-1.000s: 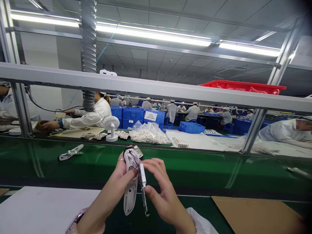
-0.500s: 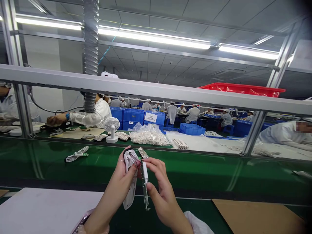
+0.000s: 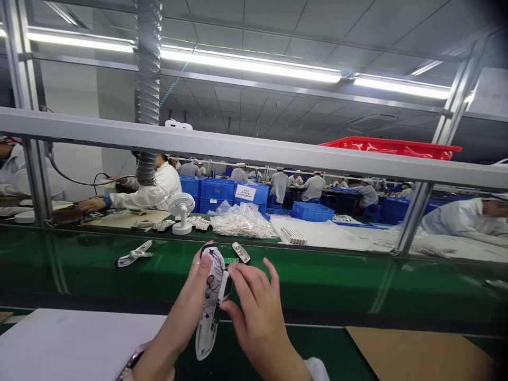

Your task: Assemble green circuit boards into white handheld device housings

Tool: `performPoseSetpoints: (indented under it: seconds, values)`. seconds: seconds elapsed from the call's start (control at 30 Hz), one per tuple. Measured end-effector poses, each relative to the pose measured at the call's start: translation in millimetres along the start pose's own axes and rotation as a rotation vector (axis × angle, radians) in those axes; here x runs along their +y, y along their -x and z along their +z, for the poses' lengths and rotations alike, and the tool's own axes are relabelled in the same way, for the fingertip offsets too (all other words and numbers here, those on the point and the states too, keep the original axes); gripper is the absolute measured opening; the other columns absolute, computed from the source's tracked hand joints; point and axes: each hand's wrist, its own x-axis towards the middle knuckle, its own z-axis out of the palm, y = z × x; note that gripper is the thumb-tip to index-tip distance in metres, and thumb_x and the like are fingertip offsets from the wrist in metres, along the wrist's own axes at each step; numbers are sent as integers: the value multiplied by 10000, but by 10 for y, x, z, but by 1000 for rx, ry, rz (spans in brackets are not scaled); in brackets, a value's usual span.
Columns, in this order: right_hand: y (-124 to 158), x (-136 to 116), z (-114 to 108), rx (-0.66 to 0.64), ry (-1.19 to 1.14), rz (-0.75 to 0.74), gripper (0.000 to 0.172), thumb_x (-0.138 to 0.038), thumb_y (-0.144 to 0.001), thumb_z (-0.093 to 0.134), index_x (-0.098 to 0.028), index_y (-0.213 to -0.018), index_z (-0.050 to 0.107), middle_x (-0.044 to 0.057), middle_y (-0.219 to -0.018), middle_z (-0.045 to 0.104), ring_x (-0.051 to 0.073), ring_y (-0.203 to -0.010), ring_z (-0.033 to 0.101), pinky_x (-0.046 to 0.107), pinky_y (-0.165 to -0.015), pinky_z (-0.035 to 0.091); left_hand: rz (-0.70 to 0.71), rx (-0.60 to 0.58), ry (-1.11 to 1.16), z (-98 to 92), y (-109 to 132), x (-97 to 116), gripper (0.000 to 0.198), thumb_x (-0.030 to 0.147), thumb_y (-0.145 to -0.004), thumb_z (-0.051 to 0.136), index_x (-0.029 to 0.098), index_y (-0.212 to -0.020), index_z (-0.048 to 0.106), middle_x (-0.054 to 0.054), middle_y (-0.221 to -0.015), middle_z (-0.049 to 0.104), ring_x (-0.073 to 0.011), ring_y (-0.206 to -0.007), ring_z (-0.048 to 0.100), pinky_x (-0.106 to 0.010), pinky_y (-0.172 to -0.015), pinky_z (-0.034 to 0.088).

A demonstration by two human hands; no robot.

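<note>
My left hand [image 3: 184, 309] grips a long white plastic casing [image 3: 207, 336], open side up, with thin red and dark wires [image 3: 214, 286] running across its inside. My right hand [image 3: 256, 312] holds a small white-framed electronic module [image 3: 225, 286] against the casing's edge, its fingers partly hiding it. Just beyond my hands, a small silver-and-white part [image 3: 241, 252] and a strip of green circuit board [image 3: 230, 260] lie on the green belt. Farther left lies a similar white part with a green board [image 3: 135, 255].
A white sheet [image 3: 79, 338] lies at lower left and brown cardboard [image 3: 416, 354] at lower right. Beyond the green belt [image 3: 71, 264] stand a bag of parts [image 3: 242, 222], a small fan [image 3: 181, 211], blue crates [image 3: 216, 189], and co-workers in white.
My right hand has brought the small module in over the casing's edge, and the long thin piece below it no longer shows. The casing now tilts more, its lower end toward my left.
</note>
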Motion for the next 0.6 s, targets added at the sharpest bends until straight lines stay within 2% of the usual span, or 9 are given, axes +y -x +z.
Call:
performPoseSetpoints:
  seconds: [0.1,0.2,0.27,0.37,0.5,0.6]
  values:
    - [-28,-48,24,32,102,-29,311,-216,-935,482,-159,-1239,508,68,-1161,622,205,-1056,544,466,-1141,111,85,64,-169,49,-7,-2,703,693,-797,421,334,-1396,346,-57,-1120,587,-262,-1012,554,-372,-915,357]
    - [-41,-75,29,47,153,-33,295,-206,-940,462,-167,-1224,532,54,-1142,642,194,-1029,557,459,-1148,90,138,3,-171,65,-22,-29,709,690,-796,423,303,-1386,346,-34,-919,588,-220,-842,571,-344,-836,403]
    - [-37,-70,37,73,167,-20,299,-209,-942,459,-169,-1229,534,53,-1140,645,193,-1019,558,461,-1147,94,164,-44,-121,63,-31,-52,726,655,-766,526,270,-1357,351,-3,-809,560,-191,-748,557,-317,-778,434]
    - [-15,-42,65,120,168,10,309,-203,-935,473,-174,-1237,529,62,-1149,642,204,-1026,550,478,-1138,124,174,-76,-42,70,-28,-75,745,525,-715,683,260,-1321,340,10,-826,562,-174,-770,573,-277,-754,455]
    - [11,-44,58,61,142,29,404,-187,-922,475,-201,-1325,446,84,-1189,618,238,-1082,528,537,-1118,156,160,-99,-7,105,6,-81,711,409,-746,703,260,-1325,319,7,-871,587,-163,-806,588,-248,-766,455]
    - [-6,-19,-23,-19,17,34,494,-208,-912,499,-248,-1388,371,82,-1249,575,255,-1137,504,560,-1101,227,157,-118,20,98,10,-61,666,391,-766,691,257,-1317,342,12,-850,605,-146,-762,589,-228,-723,465]
